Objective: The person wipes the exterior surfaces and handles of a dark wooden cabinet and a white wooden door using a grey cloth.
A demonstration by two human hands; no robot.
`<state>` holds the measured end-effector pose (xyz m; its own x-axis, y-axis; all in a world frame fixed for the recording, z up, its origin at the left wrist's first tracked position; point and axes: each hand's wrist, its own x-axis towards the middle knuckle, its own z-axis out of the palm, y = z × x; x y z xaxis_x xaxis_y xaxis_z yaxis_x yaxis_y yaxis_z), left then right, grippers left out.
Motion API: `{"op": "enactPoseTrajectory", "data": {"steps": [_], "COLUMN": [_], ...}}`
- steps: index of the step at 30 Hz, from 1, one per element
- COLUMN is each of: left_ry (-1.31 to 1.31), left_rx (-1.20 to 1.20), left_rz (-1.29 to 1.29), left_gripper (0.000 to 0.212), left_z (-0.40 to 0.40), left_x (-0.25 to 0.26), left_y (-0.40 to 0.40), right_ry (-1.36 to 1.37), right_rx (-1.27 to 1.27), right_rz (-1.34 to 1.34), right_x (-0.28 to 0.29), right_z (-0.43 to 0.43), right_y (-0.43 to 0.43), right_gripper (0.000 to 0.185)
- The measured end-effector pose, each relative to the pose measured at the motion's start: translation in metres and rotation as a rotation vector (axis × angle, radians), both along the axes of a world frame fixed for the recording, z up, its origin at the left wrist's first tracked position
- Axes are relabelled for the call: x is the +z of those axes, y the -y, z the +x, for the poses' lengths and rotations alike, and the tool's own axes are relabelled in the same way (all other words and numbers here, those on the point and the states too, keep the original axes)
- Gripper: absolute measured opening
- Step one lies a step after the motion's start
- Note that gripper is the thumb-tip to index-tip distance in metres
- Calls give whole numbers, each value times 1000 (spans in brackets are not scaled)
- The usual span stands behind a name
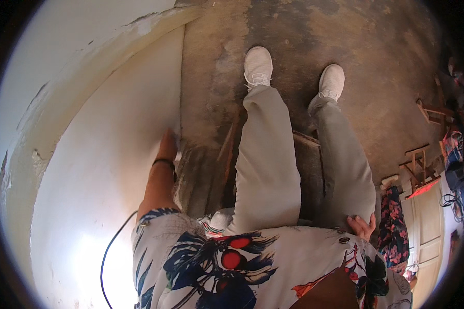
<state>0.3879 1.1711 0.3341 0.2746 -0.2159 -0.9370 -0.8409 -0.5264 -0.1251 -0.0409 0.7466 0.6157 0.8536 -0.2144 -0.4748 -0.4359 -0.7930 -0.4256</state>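
My left hand (pixel 169 143) is stretched down at the left, beside the pale wall (pixel 112 116). It is blurred, and its fingers are partly hidden; a small white patch shows beside the wrist, too unclear to name. My right hand (pixel 362 226) lies on the grey trouser leg (pixel 346 170), fingers apart and nothing visible in it. Both legs reach forward over the brown floor (pixel 286 27), with a white laced shoe (pixel 258 65) on one foot and a second white shoe (pixel 331 81) on the other.
Under and between the legs shows part of a wooden frame (pixel 305 138). A dark cable (pixel 106 251) hangs along the wall. At the right are a small wooden stool (pixel 419 170), another person's dark floral-clothed leg (pixel 392 228), and a panelled door (pixel 427 231).
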Motion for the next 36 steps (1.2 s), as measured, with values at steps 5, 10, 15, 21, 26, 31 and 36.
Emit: {"op": "enactPoseTrajectory", "data": {"steps": [5, 10, 15, 21, 26, 31, 36], "left_ry": [-36, 91, 92, 58, 6, 511, 137], "left_rx": [-249, -889, -824, -726, -141, 1718, 2314], "left_rz": [-192, -200, -161, -101, 2, -439, -1302], "left_gripper": [34, 28, 25, 30, 30, 36, 36], "left_z": [57, 94, 81, 21, -33, -72, -56], "left_x": [-70, -81, -68, 27, 118, 131, 166], "left_y": [114, 242, 192, 21, -15, -77, -8], "right_ry": [19, -48, 84, 149, 149, 188, 301], "right_rx": [48, -74, -69, 10, -82, -80, -80], "right_rz": [-8, 7, 34, 97, 139, 74, -16], "right_x": [-8, -7, -11, 5, 26, 43, 46], "right_z": [-2, -14, 1, 5, 24, 30, 27], "right_y": [3, -10, -5, -6, -14, -33, -47], "right_gripper": [37, 36, 32, 30, 27, 29, 28]}}
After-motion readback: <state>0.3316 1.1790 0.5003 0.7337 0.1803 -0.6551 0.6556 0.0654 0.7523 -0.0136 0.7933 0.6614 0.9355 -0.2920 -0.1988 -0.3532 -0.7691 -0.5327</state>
